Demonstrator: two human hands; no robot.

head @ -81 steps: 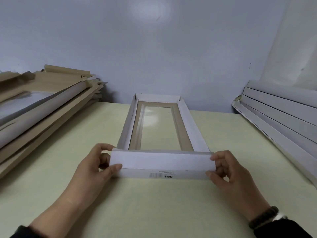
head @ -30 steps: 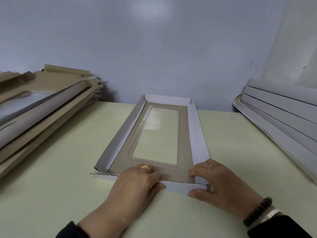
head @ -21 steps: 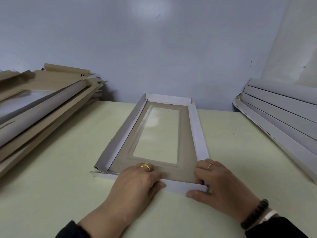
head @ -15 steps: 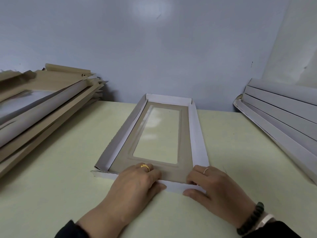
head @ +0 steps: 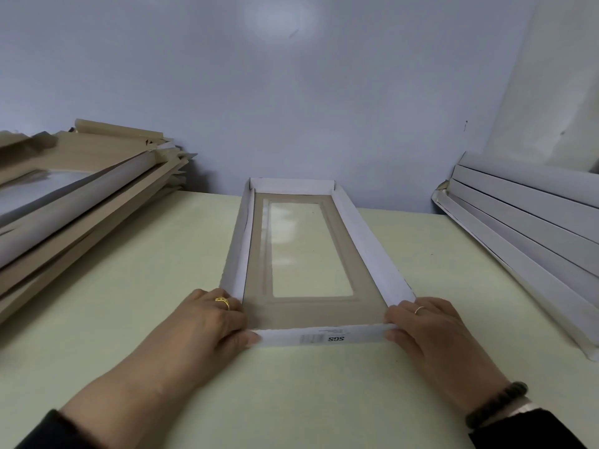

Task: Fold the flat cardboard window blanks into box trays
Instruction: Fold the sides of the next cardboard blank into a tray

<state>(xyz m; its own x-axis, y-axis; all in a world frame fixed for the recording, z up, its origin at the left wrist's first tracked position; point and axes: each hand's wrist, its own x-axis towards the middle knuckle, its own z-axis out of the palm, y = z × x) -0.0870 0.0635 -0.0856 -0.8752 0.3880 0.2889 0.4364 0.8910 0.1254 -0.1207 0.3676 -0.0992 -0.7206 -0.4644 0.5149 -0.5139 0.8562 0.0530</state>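
Both hands, left hand (head: 207, 322) and right hand (head: 431, 328), grip the tray (head: 311, 254)'s 6 o'clock corners mid-table (head: 129, 286), pinching the near flap (head: 324, 338) upright; next, I judge, lock its corners.

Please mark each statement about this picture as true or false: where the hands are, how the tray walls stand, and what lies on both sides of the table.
1. Both hands hold the near corners of the tray. True: the left hand grips the near left corner and the right hand the near right one.
2. The near wall lies flat on the table. False: it stands up, its printed "SGS" side facing the camera.
3. The tray's bottom has a clear window. True.
4. The brown stack lies to the right. False: it lies to the left; the white stack is on the right.
5. The left hand is bare of rings. False: it wears a gold ring.
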